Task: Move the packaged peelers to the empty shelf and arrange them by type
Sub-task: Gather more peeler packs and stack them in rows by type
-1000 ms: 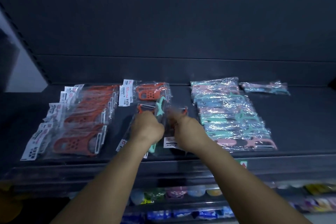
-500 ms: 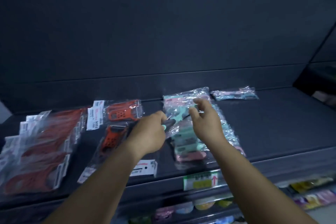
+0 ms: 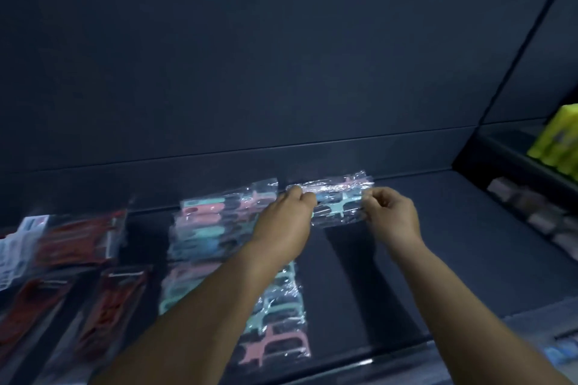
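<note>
Left hand (image 3: 286, 222) and right hand (image 3: 391, 216) pinching teal peeler packet (image 3: 339, 208)

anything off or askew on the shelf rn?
Nothing damaged or spilled. The pastel peeler row fans out unevenly, packs overlapping at slight angles. Both hands, left and right, pinch the ends of a pastel pack at the back, beside that row. The red packs on the left are too blurred to judge.
</note>
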The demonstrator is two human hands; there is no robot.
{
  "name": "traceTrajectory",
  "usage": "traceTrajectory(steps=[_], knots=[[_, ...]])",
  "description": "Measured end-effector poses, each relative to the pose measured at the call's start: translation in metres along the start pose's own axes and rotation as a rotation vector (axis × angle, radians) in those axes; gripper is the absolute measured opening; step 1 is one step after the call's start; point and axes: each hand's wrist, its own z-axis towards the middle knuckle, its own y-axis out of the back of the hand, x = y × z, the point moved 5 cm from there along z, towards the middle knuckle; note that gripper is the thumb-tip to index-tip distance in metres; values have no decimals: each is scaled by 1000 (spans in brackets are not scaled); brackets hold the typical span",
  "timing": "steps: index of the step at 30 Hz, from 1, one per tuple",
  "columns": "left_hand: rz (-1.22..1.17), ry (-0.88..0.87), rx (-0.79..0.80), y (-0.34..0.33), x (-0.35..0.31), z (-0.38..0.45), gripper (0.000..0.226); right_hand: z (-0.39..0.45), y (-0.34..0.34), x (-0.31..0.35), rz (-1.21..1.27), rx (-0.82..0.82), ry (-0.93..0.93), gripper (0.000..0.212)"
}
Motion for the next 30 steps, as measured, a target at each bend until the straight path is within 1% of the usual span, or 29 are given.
traceTrajectory(steps=[3, 8, 12, 15, 17, 20, 22, 26, 30], knots=[[7, 0, 7, -19, -12, 30, 41, 30, 11, -13, -128, -9, -9, 10], [63, 9, 0, -44, -20, 63, 42, 66, 13, -27, -249, 18, -38, 14], [53, 35, 13, -57, -16, 72, 43, 79, 11, -32, -317, 33, -12, 13], [40, 21, 3, -57, -15, 74, 43, 83, 9, -34, -355, 34, 9, 12], [65, -1, -15, -55, -15, 74, 45, 81, 8, -31, -387, 25, 32, 16], [155, -34, -56, -48, -12, 70, 50, 67, 2, -19, -507, 22, 105, 31], [186, -27, -74, -39, -5, 62, 52, 51, -8, -5, -572, 49, 195, 37], [225, 34, -129, -9, 23, 29, 53, 9, -44, 22, -616, 146, 372, 39], [227, 93, -154, 14, 66, -21, 44, -42, -88, 48, -660, 237, 468, 38]])
